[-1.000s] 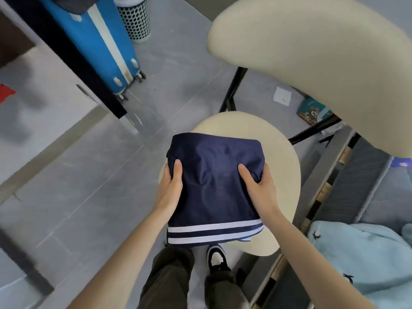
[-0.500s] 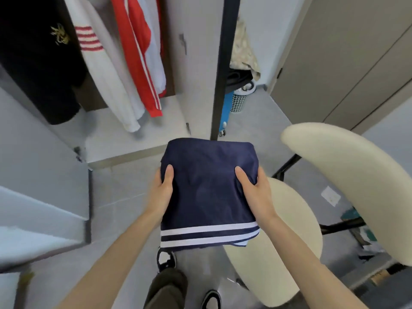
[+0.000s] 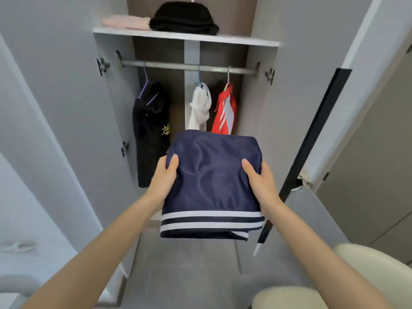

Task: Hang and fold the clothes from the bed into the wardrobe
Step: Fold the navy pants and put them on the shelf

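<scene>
Gold emblem on the hanging black top (image 3: 149, 130) is looking too small to read. Left hand (image 3: 163, 180) and right hand (image 3: 261, 182) are gripping the folded navy garment (image 3: 211, 181) by its sides, thumbs on top, holding it up facing the open wardrobe (image 3: 185, 37). A second ago it was lying on the chair (image 3: 374, 264).

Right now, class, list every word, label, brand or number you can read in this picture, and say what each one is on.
No text here can be read.
Gold emblem on the hanging black top: too blurred to read.
Navy garment: white stripes only, no lettering visible.
</scene>
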The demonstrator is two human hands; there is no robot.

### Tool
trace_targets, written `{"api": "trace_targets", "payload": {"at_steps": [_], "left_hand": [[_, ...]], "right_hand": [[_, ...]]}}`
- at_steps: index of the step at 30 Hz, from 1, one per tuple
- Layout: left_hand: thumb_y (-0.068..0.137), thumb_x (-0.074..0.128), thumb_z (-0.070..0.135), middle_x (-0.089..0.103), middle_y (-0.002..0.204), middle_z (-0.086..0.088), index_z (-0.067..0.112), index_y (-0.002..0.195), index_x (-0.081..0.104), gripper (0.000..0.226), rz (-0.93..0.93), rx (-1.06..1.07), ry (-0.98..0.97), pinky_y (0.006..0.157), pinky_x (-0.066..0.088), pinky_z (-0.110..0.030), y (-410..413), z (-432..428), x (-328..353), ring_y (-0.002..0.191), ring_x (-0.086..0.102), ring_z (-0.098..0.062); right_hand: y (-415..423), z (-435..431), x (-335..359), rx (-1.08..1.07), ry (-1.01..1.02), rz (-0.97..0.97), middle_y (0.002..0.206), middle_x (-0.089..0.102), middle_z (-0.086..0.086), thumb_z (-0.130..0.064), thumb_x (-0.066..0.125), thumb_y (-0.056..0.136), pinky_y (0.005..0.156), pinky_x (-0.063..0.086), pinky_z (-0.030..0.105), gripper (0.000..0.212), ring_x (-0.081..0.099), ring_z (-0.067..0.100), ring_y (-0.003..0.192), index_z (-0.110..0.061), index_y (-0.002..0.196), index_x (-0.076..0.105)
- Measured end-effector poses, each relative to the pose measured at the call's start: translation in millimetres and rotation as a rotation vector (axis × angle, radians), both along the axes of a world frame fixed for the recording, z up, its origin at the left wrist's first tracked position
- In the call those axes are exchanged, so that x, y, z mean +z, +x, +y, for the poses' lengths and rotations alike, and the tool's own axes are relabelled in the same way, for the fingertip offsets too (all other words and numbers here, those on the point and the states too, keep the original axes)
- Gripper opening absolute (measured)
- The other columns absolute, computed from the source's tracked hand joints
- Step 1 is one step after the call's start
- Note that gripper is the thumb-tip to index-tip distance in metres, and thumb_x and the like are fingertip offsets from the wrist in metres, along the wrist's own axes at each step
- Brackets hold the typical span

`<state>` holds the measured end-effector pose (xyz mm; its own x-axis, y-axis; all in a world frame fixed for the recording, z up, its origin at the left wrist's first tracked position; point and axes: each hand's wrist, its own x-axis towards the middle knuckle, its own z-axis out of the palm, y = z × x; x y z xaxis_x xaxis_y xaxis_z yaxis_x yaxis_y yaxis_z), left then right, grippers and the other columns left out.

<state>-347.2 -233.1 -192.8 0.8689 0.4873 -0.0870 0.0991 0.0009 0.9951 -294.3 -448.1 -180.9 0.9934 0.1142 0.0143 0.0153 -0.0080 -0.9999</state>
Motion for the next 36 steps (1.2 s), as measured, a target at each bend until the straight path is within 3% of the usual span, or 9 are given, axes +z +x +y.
{"api": "trace_targets", "payload": {"at_steps": [4, 9, 12, 14, 17, 20, 26, 29, 36], "left_hand": [[0.097, 0.044, 0.051, 0.061, 0.108, 0.012, 0.029, 0.116, 0.050, 0.030, -0.091, 0.000, 0.012, 0.069, 0.045, -0.022, 29, 58, 68, 0.095, 0.059, -0.005], [0.098, 0.043, 0.048, 0.063, 0.106, 0.008, 0.033, 0.101, 0.051, 0.018, -0.196, -0.057, 0.063, 0.068, 0.047, -0.026, 72, 119, 150, 0.094, 0.062, -0.010], [0.098, 0.043, 0.048, 0.063, 0.106, 0.006, 0.033, 0.097, 0.051, 0.018, -0.246, -0.073, 0.079, 0.068, 0.047, -0.026, 97, 146, 192, 0.093, 0.061, -0.011], [0.098, 0.043, 0.047, 0.062, 0.109, 0.005, 0.030, 0.104, 0.053, 0.020, -0.272, -0.088, 0.083, 0.071, 0.048, -0.027, 115, 161, 216, 0.096, 0.061, -0.013], [0.100, 0.041, 0.043, 0.061, 0.122, 0.003, 0.024, 0.130, 0.049, 0.036, -0.331, -0.112, 0.071, 0.090, 0.050, -0.035, 145, 177, 245, 0.108, 0.060, -0.018], [0.102, 0.040, 0.040, 0.060, 0.126, 0.003, 0.025, 0.136, 0.048, 0.038, -0.383, -0.132, 0.070, 0.097, 0.048, -0.039, 178, 188, 268, 0.112, 0.059, -0.020], [0.100, 0.042, 0.038, 0.063, 0.112, 0.000, 0.020, 0.124, 0.050, 0.031, -0.405, -0.110, 0.067, 0.075, 0.051, -0.033, 261, 213, 310, 0.098, 0.062, -0.020], [0.101, 0.042, 0.033, 0.064, 0.106, -0.002, 0.018, 0.118, 0.052, 0.025, -0.436, -0.074, 0.116, 0.065, 0.048, -0.029, 312, 226, 334, 0.088, 0.062, -0.018], [0.102, 0.040, 0.031, 0.063, 0.113, -0.009, 0.014, 0.124, 0.052, 0.031, -0.433, -0.041, 0.147, 0.084, 0.049, -0.036, 430, 266, 384, 0.101, 0.061, -0.028]], "right_hand": [[33, 52, 67, 0.010, 0.012, -0.079, 0.122, 0.063, -0.011, -0.039, 0.058, 0.094, 0.102, 0.047, 0.040, 0.037, 0.060, 0.014, 0.113, -0.027, 0.129, 0.054], [70, 108, 145, 0.024, 0.062, -0.186, 0.111, 0.066, -0.015, -0.036, 0.059, 0.094, 0.079, 0.053, 0.023, 0.016, 0.065, 0.003, 0.097, -0.034, 0.110, 0.059], [93, 132, 185, 0.013, 0.066, -0.218, 0.112, 0.066, -0.012, -0.036, 0.060, 0.094, 0.083, 0.053, 0.028, 0.021, 0.065, 0.008, 0.099, -0.030, 0.113, 0.059], [109, 146, 211, 0.003, 0.054, -0.234, 0.113, 0.065, -0.011, -0.037, 0.060, 0.093, 0.084, 0.052, 0.030, 0.028, 0.064, 0.011, 0.101, -0.026, 0.119, 0.057], [137, 161, 247, 0.010, 0.048, -0.266, 0.110, 0.065, -0.012, -0.036, 0.059, 0.094, 0.072, 0.050, 0.024, 0.027, 0.063, 0.009, 0.097, -0.028, 0.119, 0.055], [171, 173, 275, 0.016, 0.051, -0.270, 0.112, 0.065, -0.008, -0.035, 0.058, 0.095, 0.068, 0.049, 0.024, 0.029, 0.063, 0.012, 0.096, -0.026, 0.123, 0.056], [260, 199, 315, 0.065, 0.061, -0.286, 0.110, 0.066, -0.006, -0.031, 0.057, 0.096, 0.064, 0.049, 0.025, 0.033, 0.063, 0.013, 0.092, -0.022, 0.127, 0.055], [314, 213, 337, 0.085, 0.072, -0.271, 0.119, 0.064, 0.002, -0.030, 0.059, 0.095, 0.071, 0.050, 0.030, 0.038, 0.063, 0.019, 0.094, -0.017, 0.131, 0.053], [438, 253, 393, 0.131, 0.038, -0.282, 0.114, 0.063, 0.005, -0.029, 0.059, 0.096, 0.068, 0.049, 0.031, 0.040, 0.062, 0.023, 0.091, -0.015, 0.133, 0.052]]}}
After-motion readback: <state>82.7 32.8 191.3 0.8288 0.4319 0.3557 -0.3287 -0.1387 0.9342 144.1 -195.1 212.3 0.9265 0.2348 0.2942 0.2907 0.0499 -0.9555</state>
